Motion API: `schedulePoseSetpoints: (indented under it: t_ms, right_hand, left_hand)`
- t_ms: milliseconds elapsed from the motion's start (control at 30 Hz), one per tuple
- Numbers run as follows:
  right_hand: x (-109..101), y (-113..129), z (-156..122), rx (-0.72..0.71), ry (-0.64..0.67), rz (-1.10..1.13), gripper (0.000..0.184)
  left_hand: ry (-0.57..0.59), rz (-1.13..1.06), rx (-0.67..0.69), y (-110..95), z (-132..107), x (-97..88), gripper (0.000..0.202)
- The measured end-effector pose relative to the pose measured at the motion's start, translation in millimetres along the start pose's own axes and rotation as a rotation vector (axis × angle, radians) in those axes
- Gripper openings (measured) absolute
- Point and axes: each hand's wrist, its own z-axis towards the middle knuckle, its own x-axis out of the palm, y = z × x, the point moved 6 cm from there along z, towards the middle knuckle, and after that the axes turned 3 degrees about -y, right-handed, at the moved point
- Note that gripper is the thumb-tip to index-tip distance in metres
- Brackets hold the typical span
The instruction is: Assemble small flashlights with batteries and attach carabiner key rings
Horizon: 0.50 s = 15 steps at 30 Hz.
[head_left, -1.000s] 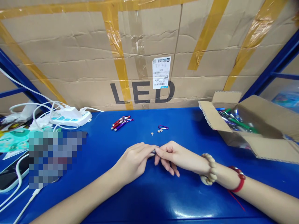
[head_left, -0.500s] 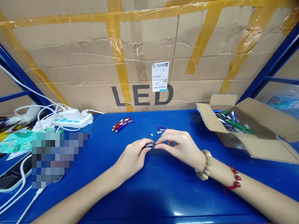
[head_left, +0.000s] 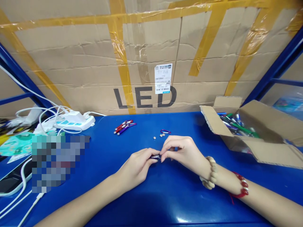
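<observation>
My left hand (head_left: pixel 138 165) is closed on a small dark purple tube, a mini flashlight body (head_left: pixel 155 156) with a printed pale patch, lying sideways in the fingers. At the tube's right end, my right hand (head_left: pixel 181 149) pinches with thumb and fingertips; anything tiny between them is hidden. Just behind the hands are small silver button cells (head_left: pixel 154 137) on the blue table (head_left: pixel 151 201). Beside them lies a purple carabiner clip (head_left: pixel 165 131). Farther back to the left, several red and purple keychain flashlights (head_left: pixel 123 127) rest in a small pile.
At right stands an open cardboard box (head_left: pixel 236 142) holding many coloured flashlights. A white power strip (head_left: pixel 82 123) with tangled cables lies at left, near a phone (head_left: pixel 14 179) and a pixelated patch. A large taped carton (head_left: pixel 94 72) forms the back wall between blue posts.
Both hands and the flashlight body have come slightly down and to the right, nearer me. More of the carabiner clip shows behind the right hand.
</observation>
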Motion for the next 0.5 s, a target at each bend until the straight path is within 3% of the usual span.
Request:
schedulePoseSetpoints:
  t_ms: [200,367,500]
  right_hand:
    - [7,-13,-3,0.202,-0.009,0.121,0.029]
    - [22,-33,-15,0.636,0.149,0.295,0.03]
    - [26,-34,-18,0.724,0.223,0.377,0.029]
  left_hand:
    - [-0.093,0.012,0.081,-3,-4,-1.3,0.014]
    - [-0.111,0.128,0.181,-5,-5,-3.5,0.018]
    - [-0.086,0.194,0.196,-4,-4,-4.1,0.018]
